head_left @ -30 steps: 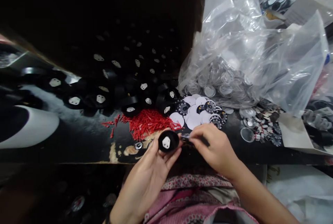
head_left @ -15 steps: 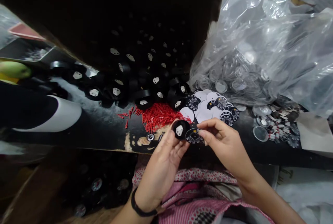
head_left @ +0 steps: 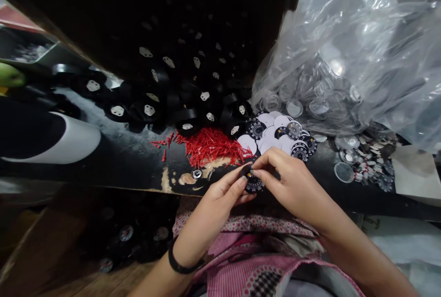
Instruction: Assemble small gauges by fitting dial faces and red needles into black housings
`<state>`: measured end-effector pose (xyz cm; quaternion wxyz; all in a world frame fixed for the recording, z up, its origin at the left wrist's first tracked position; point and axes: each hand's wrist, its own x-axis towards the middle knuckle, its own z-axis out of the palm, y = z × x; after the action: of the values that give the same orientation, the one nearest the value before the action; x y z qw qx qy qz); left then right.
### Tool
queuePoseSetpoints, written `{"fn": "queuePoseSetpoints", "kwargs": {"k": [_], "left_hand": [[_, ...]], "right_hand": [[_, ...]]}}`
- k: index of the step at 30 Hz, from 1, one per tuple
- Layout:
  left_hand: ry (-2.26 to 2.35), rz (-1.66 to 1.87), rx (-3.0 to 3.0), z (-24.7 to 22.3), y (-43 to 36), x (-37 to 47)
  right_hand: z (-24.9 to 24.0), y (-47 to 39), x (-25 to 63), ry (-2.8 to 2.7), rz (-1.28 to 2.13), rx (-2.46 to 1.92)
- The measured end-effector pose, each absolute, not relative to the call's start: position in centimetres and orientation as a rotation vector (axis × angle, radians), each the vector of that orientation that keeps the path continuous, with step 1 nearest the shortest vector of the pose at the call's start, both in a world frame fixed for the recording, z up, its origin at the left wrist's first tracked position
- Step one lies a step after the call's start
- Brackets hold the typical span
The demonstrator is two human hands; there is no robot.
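My left hand [head_left: 225, 191] is closed around a round black case [head_left: 245, 170], whose white plate is now hidden. A black printed dial disc [head_left: 254, 185] with white markings and a small orange patch lies against the case, in front of it. The thumb and fingers of my right hand [head_left: 285, 179] pinch the disc's upper edge. Whether the disc is seated in the case, I cannot tell. Just beyond my hands are a heap of small red pointers [head_left: 213, 147] and a pile of dial discs [head_left: 268, 140], some white side up.
Several black cases [head_left: 186, 117] with white plates crowd the back of the black bench [head_left: 131, 168]. To the right stands a plastic bag [head_left: 344, 35] of clear round covers [head_left: 317, 104], beside small mixed parts [head_left: 368, 159]. A white-rimmed black cylinder [head_left: 81, 140] lies left.
The dial disc has moved left from beside the case to in front of it. Both hands have come closer together, and the case has turned so its white plate no longer shows.
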<state>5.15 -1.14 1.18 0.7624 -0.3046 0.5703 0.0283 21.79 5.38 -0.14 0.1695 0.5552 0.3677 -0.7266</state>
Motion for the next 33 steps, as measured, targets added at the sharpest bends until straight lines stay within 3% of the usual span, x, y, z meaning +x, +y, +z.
{"fn": "queuePoseSetpoints", "kwargs": {"k": [14,22,33], "left_hand": [[1.390,-0.012,-0.409,2.5,-1.9,4.4],[1.611,0.273,-0.768,2.2,-1.1,3.9],[1.479,0.401,-0.921,1.4,-0.8,4.9]], "right_hand": [[2.0,3.5,22.5,0.823,-2.122,1.551],[-2.6,2.4,18.3,1.425,-1.431,1.296],[-2.4,2.6,20.8,1.155,-1.653,1.614]]}}
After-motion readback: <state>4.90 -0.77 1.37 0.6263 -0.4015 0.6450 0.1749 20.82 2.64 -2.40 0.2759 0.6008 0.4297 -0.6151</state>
